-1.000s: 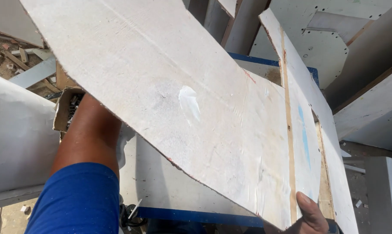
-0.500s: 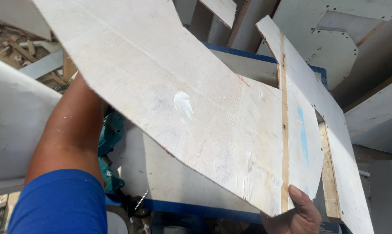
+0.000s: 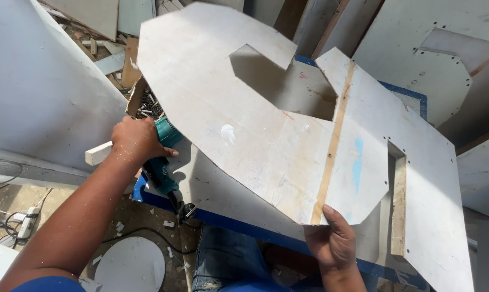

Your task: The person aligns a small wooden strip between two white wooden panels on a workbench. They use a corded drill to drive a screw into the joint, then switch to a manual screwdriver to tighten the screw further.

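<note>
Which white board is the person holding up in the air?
The notched white board: the right hand pinches its near corner, lifting it above the flat board beneath.

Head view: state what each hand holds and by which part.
The right hand grips the white cut-out panel at its near lower edge. The left hand rests on the teal power tool, around its upper body.

White cut-out board [image 3: 255, 124] was held up tilted, notch at its top edge. Right hand [image 3: 333, 243] gripped the board's lower corner, thumb on top. Left hand [image 3: 134, 140] was at the board's left edge, closed around a small white wood block [image 3: 97, 153], just above a teal power drill [image 3: 161, 170]. Blue-edged panel [image 3: 228, 200] lay under the board. Round white disc [image 3: 131, 265] lay on the floor below the board's left side.
</note>
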